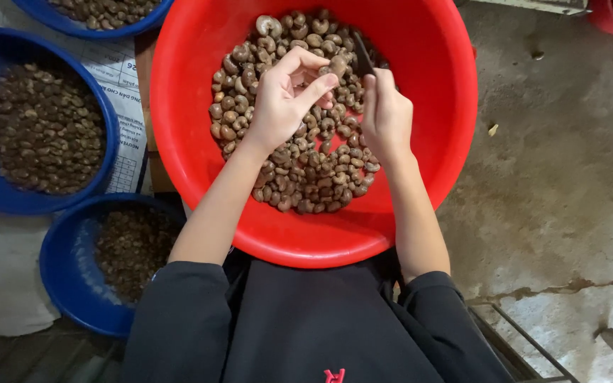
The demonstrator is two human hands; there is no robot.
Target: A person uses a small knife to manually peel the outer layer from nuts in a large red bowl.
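The single cashew nut (336,69) you are working on sits just above the middle of the frame, pinched between the thumb and forefinger of your left hand (286,99), raised a little over the heap; its long axis cannot be read at this size; your left hand is closed on it from the left, and your right hand (384,117) lies just to its right, fist closed around a small dark blade (362,55) whose tip slants up and left, ending beside the nut; so the nut lies between your hands, held by the left and near the tool; below both hands the loose cashews (299,170) fill the red basin (434,85); at the left edge of the frame three blue basins (65,276) hold darker nuts; bare concrete floor (569,177) lies on the right
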